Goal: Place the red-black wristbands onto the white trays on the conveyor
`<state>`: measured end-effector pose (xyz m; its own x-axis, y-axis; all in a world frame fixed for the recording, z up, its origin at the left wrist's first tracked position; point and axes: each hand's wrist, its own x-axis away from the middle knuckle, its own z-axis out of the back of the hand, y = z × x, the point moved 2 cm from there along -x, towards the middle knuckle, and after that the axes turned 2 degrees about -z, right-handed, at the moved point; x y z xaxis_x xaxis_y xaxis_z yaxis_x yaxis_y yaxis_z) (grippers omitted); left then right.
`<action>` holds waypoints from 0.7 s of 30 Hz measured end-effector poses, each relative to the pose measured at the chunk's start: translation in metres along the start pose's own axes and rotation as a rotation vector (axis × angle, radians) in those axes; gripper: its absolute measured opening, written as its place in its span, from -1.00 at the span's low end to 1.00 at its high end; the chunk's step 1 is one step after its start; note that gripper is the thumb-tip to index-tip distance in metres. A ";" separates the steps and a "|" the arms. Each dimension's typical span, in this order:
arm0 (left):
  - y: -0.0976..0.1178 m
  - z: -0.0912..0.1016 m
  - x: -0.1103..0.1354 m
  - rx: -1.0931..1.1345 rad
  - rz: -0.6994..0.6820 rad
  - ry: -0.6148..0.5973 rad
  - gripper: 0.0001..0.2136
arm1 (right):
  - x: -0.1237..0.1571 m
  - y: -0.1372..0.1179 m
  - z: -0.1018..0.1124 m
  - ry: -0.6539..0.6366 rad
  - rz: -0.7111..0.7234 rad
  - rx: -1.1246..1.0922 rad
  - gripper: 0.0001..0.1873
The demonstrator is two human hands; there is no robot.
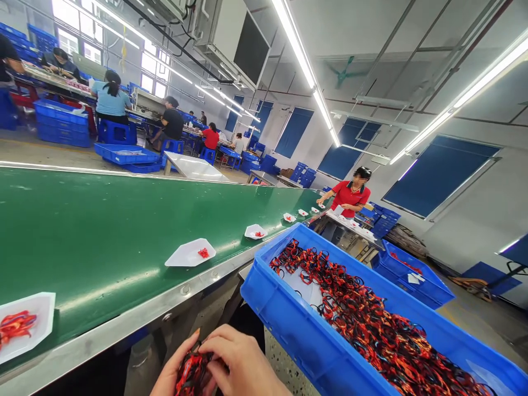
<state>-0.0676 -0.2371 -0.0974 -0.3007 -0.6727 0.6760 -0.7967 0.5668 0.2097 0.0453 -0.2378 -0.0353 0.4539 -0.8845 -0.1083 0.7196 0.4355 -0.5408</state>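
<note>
At the bottom of the head view, my left hand (171, 371) curls around a bunch of small red-and-black loop-shaped pieces (190, 374). From the other side my right hand (243, 360) closes over the same bunch, its fingertips pressed among the pieces. The palms and the lower part of the bunch are hidden. Just right of my hands stands a blue bin (297, 346), heaped with many more red, orange and black loops (363, 313). White trays (193, 245) holding small red pieces (203, 253) sit in a line on the green conveyor belt (103, 231).
A metal rail (136, 322) edges the belt between it and me. Farther along, a person in a red shirt (350, 195) reaches to the belt beside a side table. Another blue bin (416, 280) stands behind mine. Several people sit at benches on the far left.
</note>
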 end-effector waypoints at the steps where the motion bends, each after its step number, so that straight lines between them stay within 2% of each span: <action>1: 0.000 0.001 -0.001 0.016 0.025 -0.005 -0.89 | 0.001 -0.003 0.002 0.023 -0.022 -0.058 -0.61; 4: 0.001 0.006 -0.009 0.029 0.061 -0.015 -0.93 | 0.001 -0.007 0.007 0.100 -0.079 -0.210 -0.57; 7: 0.003 0.010 -0.013 -0.011 0.067 -0.028 -0.89 | 0.000 -0.004 0.010 0.216 -0.180 -0.432 -0.67; 10: 0.004 0.009 -0.010 -0.032 0.096 -0.068 -0.80 | 0.001 0.006 0.011 0.352 -0.357 -0.857 -0.79; 13: 0.007 0.005 -0.004 -0.019 0.111 -0.110 -0.86 | 0.001 0.015 0.008 0.465 -0.524 -1.301 -0.72; 16: 0.011 0.005 -0.001 -0.015 0.076 -0.125 -0.88 | 0.000 0.018 0.000 0.481 -0.659 -1.570 -0.65; 21: 0.013 0.008 0.001 -0.084 -0.044 -0.181 -0.85 | -0.004 0.016 -0.012 0.455 -0.742 -1.704 -0.55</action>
<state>-0.0823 -0.2338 -0.0993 -0.3615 -0.7681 0.5286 -0.7672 0.5672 0.2995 0.0489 -0.2293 -0.0539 -0.0130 -0.8827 0.4698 -0.6556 -0.3472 -0.6705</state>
